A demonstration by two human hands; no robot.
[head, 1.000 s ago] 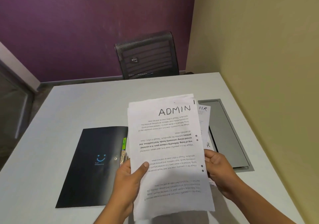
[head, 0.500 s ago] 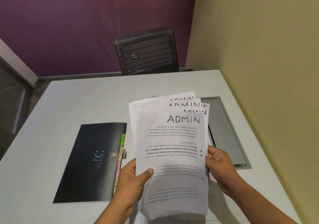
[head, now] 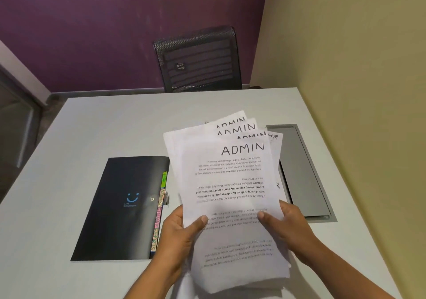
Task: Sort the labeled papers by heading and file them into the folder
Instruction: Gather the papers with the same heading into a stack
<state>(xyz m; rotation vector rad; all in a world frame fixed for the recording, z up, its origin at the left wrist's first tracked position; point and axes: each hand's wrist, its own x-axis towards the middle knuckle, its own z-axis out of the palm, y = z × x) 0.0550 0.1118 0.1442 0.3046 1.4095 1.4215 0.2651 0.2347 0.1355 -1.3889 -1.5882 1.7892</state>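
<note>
I hold a fanned stack of white papers [head: 230, 179] above the table, headings facing me. Several sheets read ADMIN in handwriting; behind them a sheet marked HR [head: 274, 136] peeks out at the right. My left hand [head: 182, 234] grips the stack's lower left edge, thumb on the top sheet. At the lower right edge, my right hand [head: 285, 227] holds the stack, its thumb on the front page. A black folder [head: 122, 206] with a blue smiley lies shut on the table to the left, coloured tabs [head: 159, 211] marked HR, ADMIN and others showing along its right edge.
The grey-white table [head: 92, 126] meets a yellow wall on the right. A grey metal cable hatch [head: 299, 172] is set in the tabletop behind the papers. A black mesh chair [head: 198, 59] stands at the far side against a purple wall.
The single squared stack has been fanned out, so several ADMIN headings now show. My right thumb moved onto the front sheet. The view shifted slightly.
</note>
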